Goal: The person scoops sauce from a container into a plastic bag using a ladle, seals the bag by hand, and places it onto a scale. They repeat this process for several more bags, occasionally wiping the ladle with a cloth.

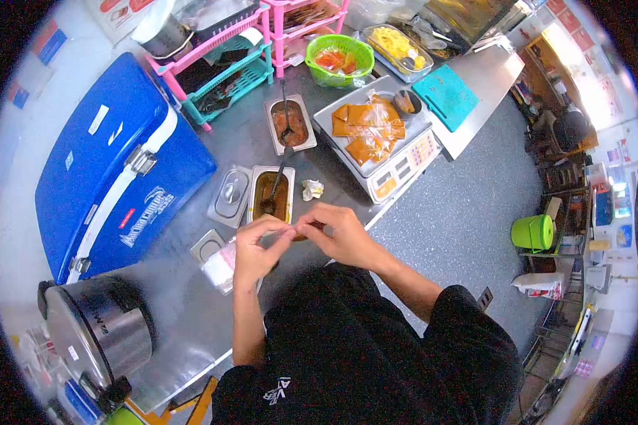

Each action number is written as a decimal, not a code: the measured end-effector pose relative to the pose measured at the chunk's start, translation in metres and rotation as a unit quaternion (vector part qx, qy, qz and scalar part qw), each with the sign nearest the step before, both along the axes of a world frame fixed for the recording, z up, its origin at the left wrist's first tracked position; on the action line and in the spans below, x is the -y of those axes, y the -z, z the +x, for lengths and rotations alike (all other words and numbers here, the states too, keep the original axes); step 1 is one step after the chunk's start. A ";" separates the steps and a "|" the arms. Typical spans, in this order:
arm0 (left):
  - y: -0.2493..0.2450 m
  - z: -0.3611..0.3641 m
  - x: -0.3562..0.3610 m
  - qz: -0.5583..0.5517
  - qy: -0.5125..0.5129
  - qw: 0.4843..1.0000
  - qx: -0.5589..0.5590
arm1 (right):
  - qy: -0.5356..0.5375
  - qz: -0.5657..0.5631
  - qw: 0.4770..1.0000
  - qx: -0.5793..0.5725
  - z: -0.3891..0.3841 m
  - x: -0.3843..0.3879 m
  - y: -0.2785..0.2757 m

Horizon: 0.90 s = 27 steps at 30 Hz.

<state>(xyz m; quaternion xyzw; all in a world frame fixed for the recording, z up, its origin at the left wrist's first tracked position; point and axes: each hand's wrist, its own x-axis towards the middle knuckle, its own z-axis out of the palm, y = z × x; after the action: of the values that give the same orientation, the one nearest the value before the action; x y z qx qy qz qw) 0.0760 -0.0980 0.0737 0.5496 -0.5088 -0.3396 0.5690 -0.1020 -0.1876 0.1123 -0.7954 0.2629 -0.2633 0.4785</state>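
My left hand (257, 246) and my right hand (335, 232) meet at the fingertips above the counter's front edge. Both are closed in a pinch; what they hold, if anything, is too small or hidden to name. A bit of brown shows just below the fingers. Right behind them stands a steel pan (288, 185) of brown sauce with a dark ladle (271, 202) in it. Beside my left hand lies a stack of clear plastic bags (221, 269). A crumpled wrapper (312, 190) sits beyond my right hand.
Another pan (299, 113) holds chunky red sauce and a ladle. Filled orange-brown bags (368, 127) lie on a scale (404, 159). Around them are a green basket (368, 53), a teal cutting board (446, 97), steel lids (228, 197), a blue cooler (99, 156) and a large pot (113, 322).
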 end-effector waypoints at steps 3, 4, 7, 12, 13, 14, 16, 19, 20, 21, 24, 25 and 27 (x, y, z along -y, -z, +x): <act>0.000 -0.006 0.000 0.000 0.025 0.999 0.028 | 0.008 0.014 1.000 0.002 -0.013 -0.006 0.007; 0.004 -0.006 0.000 -0.007 0.025 0.999 0.021 | 0.027 0.028 0.999 -0.005 -0.017 -0.007 0.006; 0.025 0.006 -0.009 -0.009 -0.008 0.996 -0.092 | 0.089 0.038 0.995 -0.017 -0.034 -0.001 0.005; 0.045 0.042 -0.031 0.002 -0.171 0.978 -0.119 | 0.233 -0.048 0.970 -0.045 -0.081 0.069 0.017; 0.047 0.045 -0.034 0.003 -0.172 0.978 -0.122 | 0.270 -0.092 0.956 -0.070 -0.089 0.091 0.018; 0.048 0.046 -0.036 0.003 -0.173 0.977 -0.125 | 0.297 -0.145 0.942 -0.059 -0.098 0.116 0.021; 0.050 0.040 -0.039 0.037 -0.183 0.973 -0.138 | 0.350 -0.239 0.905 -0.031 -0.110 0.167 0.029; 0.054 0.034 -0.042 0.063 -0.179 0.972 -0.139 | 0.399 -0.326 0.857 -0.016 -0.118 0.238 0.040; 0.055 0.032 -0.042 0.068 -0.175 0.973 -0.138 | 0.410 -0.350 0.842 -0.018 -0.120 0.250 0.046; 0.054 0.031 -0.043 0.074 -0.173 0.973 -0.131 | 0.403 -0.354 0.843 -0.037 -0.119 0.252 0.051; 0.054 0.032 -0.048 0.089 -0.182 0.972 -0.118 | 0.362 -0.346 0.864 -0.056 -0.108 0.254 0.070; 0.061 0.036 -0.053 0.091 -0.192 0.970 -0.120 | 0.347 -0.323 0.880 -0.023 -0.099 0.242 0.079; 0.078 0.047 -0.061 0.111 -0.212 0.964 -0.116 | 0.311 -0.276 0.909 -0.010 -0.083 0.214 0.097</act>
<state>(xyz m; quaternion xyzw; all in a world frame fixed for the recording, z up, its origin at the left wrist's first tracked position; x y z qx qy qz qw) 0.1225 -0.0371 -0.0040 0.6615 -0.2701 -0.3268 0.6186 -0.1849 -0.4017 0.0154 -0.7759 0.4186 -0.4534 0.1310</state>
